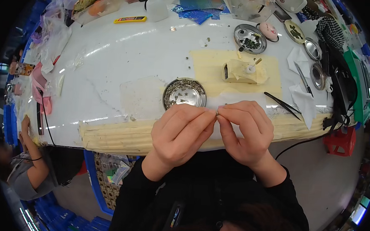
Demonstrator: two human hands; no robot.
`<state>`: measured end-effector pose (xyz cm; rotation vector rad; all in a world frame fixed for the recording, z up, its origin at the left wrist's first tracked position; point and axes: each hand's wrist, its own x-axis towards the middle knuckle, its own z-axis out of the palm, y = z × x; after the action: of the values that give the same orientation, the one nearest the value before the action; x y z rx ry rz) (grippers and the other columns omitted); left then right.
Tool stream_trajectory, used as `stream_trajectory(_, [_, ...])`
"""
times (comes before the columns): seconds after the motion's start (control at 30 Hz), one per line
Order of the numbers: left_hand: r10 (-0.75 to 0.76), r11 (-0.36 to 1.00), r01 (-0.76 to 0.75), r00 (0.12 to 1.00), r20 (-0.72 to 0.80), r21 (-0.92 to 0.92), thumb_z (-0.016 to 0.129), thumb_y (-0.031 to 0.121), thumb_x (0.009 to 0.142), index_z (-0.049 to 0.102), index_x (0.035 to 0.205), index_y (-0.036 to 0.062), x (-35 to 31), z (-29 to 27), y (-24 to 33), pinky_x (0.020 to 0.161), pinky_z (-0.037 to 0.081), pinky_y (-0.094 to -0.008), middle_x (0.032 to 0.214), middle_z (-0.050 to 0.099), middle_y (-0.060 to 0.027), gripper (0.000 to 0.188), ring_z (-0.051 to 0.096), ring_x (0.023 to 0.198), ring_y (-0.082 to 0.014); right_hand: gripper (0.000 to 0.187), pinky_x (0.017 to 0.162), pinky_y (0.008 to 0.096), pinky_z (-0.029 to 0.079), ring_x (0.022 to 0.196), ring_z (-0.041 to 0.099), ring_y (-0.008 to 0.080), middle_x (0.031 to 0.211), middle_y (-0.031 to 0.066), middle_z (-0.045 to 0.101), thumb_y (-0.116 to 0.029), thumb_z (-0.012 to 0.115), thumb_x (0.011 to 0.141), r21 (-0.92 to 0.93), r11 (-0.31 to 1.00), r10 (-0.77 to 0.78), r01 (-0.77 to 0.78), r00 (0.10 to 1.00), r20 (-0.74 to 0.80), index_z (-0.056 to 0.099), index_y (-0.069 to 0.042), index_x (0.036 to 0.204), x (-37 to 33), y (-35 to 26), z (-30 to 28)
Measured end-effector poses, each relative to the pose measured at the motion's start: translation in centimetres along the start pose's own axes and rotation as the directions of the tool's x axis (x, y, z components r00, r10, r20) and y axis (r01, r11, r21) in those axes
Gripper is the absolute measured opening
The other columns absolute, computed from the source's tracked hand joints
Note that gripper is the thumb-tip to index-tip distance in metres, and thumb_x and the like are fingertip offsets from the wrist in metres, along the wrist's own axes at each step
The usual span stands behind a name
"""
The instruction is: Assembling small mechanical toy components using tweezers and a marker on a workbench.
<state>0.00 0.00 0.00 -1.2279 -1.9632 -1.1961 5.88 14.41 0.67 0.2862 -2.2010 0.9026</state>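
My left hand (182,130) and my right hand (249,131) meet fingertip to fingertip above the table's near edge. Pinched between them is a tiny dark, metallic-looking piece (217,113), too small to name. Just beyond my left hand stands a round steel dish (185,90) holding many small greyish bits, most of them round its rim. Black tweezers (282,104) lie to the right of my right hand. Farther off, a block wrapped in cream tape (239,72) carries a small white pot (250,68) with a stick in it.
Another steel dish (250,38) holds dark green bits. White tissues (302,105), a pen-like tool (304,78) and small round tins (318,76) lie at the right. A yellow box cutter (130,19) and white bottle (157,8) stand far back. Another person's arm (36,166) shows at left.
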Motion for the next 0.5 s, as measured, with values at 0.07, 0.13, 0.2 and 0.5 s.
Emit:
stream_trajectory(0.07, [0.045, 0.998, -0.045, 0.999, 0.006, 0.049, 0.071, -0.004, 0.056, 0.062, 0.079, -0.0027, 0.2, 0.0, -0.1, 0.052, 0.047, -0.0274, 0.075, 0.058, -0.0097, 0.025, 0.057, 0.062, -0.0222, 0.016, 0.054, 0.0307, 0.046, 0.061, 0.056, 0.025, 0.072, 0.0077, 0.058, 0.004, 0.065, 0.065, -0.013, 1.0, 0.005, -0.005, 1.0, -0.014, 0.058, -0.003, 0.078, 0.0, 0.1, 0.1])
stream_trajectory(0.13, [0.066, 0.997, -0.066, 0.998, 0.012, 0.049, 0.07, -0.004, 0.056, 0.062, 0.081, -0.0028, -0.4, 0.2, 0.5, 0.052, 0.047, -0.0274, 0.076, 0.058, -0.0092, 0.026, 0.057, 0.062, -0.0217, 0.012, 0.056, 0.0285, 0.045, 0.061, 0.056, 0.022, 0.071, 0.008, 0.058, 0.002, 0.064, 0.069, 0.049, 0.997, 0.063, -0.065, 0.997, 0.038, 0.057, -0.001, 0.078, -0.6, -0.2, -0.6])
stream_trajectory(0.2, [0.077, 0.997, -0.077, 0.997, 0.024, 0.019, 0.07, -0.005, 0.057, 0.062, 0.083, -0.0028, -0.8, 0.0, 1.1, 0.052, 0.047, -0.0275, 0.078, 0.058, -0.0089, 0.028, 0.057, 0.062, -0.0212, 0.009, 0.057, 0.0266, 0.044, 0.062, 0.055, 0.019, 0.071, 0.008, 0.058, 0.001, 0.062, 0.073, 0.211, 0.948, 0.213, -0.239, 0.967, 0.139, 0.057, 0.0, 0.079, -1.3, -0.6, -1.4])
stream_trajectory(0.5, [-0.021, 0.993, 0.028, 0.997, 0.069, -0.114, 0.07, -0.005, 0.058, 0.062, 0.086, -0.0029, -2.3, -0.5, 3.0, 0.053, 0.047, -0.0286, 0.079, 0.059, -0.0092, 0.029, 0.058, 0.064, -0.0216, 0.006, 0.058, 0.0254, 0.044, 0.063, 0.056, 0.0179, 0.072, 0.0085, 0.058, -0.001, 0.06, 0.077, 0.426, 0.739, 0.379, -0.522, 0.844, 0.379, 0.057, 0.001, 0.082, -2.7, -1.5, -2.9])
